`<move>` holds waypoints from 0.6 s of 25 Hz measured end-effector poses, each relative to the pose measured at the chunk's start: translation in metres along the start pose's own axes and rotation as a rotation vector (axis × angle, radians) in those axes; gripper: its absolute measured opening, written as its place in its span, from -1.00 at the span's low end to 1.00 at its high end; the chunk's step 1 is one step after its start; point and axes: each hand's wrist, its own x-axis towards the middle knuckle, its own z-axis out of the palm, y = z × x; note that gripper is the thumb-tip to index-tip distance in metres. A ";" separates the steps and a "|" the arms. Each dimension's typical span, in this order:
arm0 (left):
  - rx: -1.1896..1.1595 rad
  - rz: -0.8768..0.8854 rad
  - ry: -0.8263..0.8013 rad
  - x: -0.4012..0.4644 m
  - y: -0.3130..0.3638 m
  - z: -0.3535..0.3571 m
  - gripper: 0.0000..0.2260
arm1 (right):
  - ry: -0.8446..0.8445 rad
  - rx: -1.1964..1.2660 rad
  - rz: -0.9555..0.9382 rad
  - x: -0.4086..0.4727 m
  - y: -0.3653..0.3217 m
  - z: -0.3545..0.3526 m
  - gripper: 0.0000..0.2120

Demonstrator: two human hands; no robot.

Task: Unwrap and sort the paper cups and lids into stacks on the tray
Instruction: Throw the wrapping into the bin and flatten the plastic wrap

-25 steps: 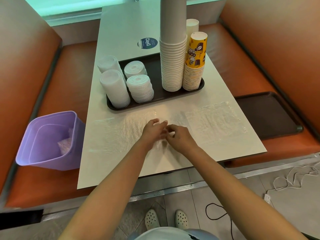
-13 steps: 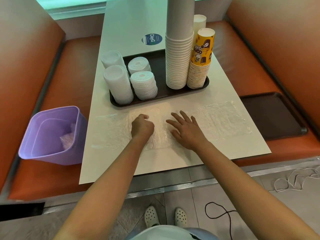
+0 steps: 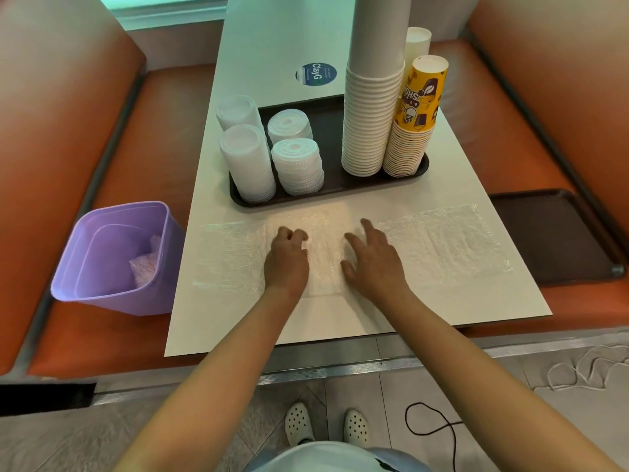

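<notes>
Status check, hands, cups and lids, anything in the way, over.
Left hand fingers curled on clear wrap, right hand open on it. Cup stacks and lid stacks on tray. Nothing blocking.

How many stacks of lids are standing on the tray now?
4, all at the left end of the tray: two taller stacks at the left edge, two shorter beside them. None seems hidden.

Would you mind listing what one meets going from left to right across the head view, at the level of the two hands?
Purple bin → left hand → right hand → clear plastic wrap spread flat on the table → empty dark tray on the orange seat.
</notes>
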 end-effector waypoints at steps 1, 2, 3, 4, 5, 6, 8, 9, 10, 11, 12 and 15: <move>-0.031 -0.012 -0.030 -0.001 -0.002 0.003 -0.79 | 0.021 0.114 0.130 0.001 -0.004 -0.004 -0.44; -0.045 -0.004 -0.046 -0.002 -0.004 0.006 -0.78 | 0.001 0.241 0.235 0.003 -0.007 -0.006 -0.42; -0.041 0.022 -0.051 -0.004 -0.008 0.008 -0.76 | -0.039 0.341 0.294 0.006 -0.008 -0.007 -0.40; -0.046 0.051 -0.053 -0.006 -0.011 0.009 -0.74 | -0.067 0.411 0.317 0.008 -0.008 -0.008 -0.37; -0.061 0.075 -0.055 -0.008 -0.014 0.009 -0.73 | -0.077 0.473 0.325 0.010 -0.008 -0.010 -0.35; -0.076 0.088 -0.067 -0.008 -0.016 0.008 -0.72 | -0.075 0.549 0.331 0.011 -0.008 -0.011 -0.34; -0.044 0.104 -0.119 -0.005 -0.018 0.003 -0.71 | -0.065 0.715 0.367 0.011 -0.010 -0.014 -0.34; 0.018 0.129 -0.123 -0.005 -0.018 -0.001 -0.70 | -0.060 0.800 0.396 0.011 -0.012 -0.015 -0.35; 0.082 0.191 -0.098 -0.006 -0.016 -0.005 -0.66 | -0.051 0.887 0.430 0.010 -0.015 -0.017 -0.37; 0.107 0.284 -0.064 -0.011 -0.013 -0.009 -0.59 | -0.045 0.971 0.463 0.010 -0.017 -0.019 -0.39; 0.085 0.382 -0.049 -0.017 -0.010 -0.012 -0.49 | -0.045 1.051 0.488 0.010 -0.021 -0.020 -0.39; 0.102 0.462 -0.166 -0.032 0.003 -0.012 -0.26 | -0.066 1.244 0.560 0.010 -0.027 -0.019 -0.32</move>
